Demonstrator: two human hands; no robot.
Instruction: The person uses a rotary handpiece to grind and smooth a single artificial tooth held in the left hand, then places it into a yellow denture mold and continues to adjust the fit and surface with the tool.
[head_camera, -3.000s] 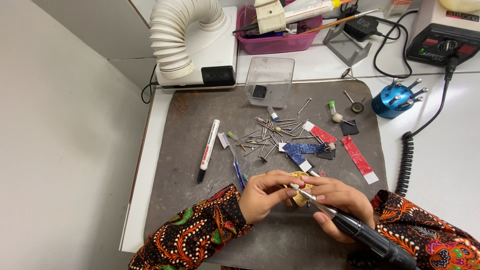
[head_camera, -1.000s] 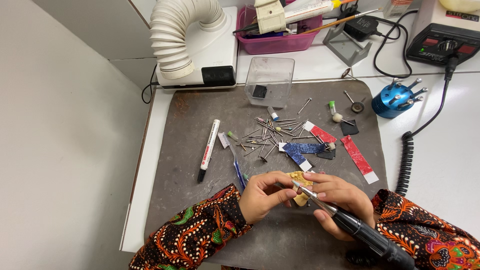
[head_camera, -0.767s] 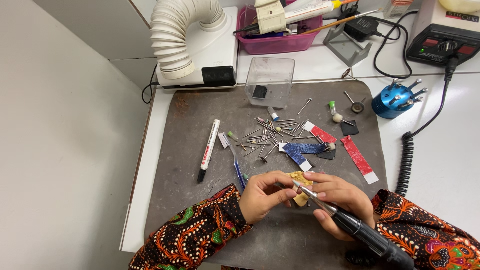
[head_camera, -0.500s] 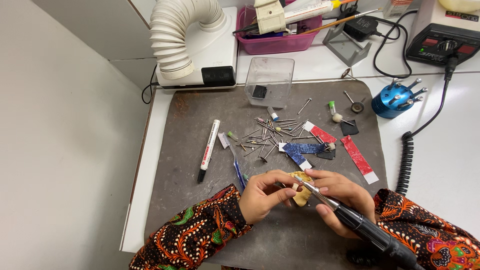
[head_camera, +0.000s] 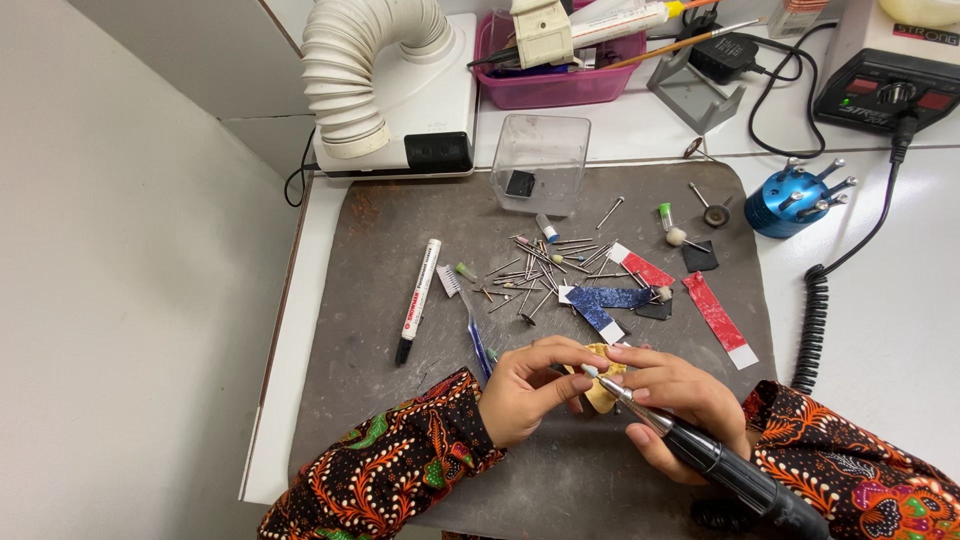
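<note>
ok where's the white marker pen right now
In the head view the white marker pen lies on the grey mat's left part, just left of the toothbrush, beyond the left hand.

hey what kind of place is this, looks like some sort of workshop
Probably a dental-lab style workbench: a white ribbed suction hose, loose metal rotary burs on a grey mat, and a black handheld grinder worked in the right hand.
</note>
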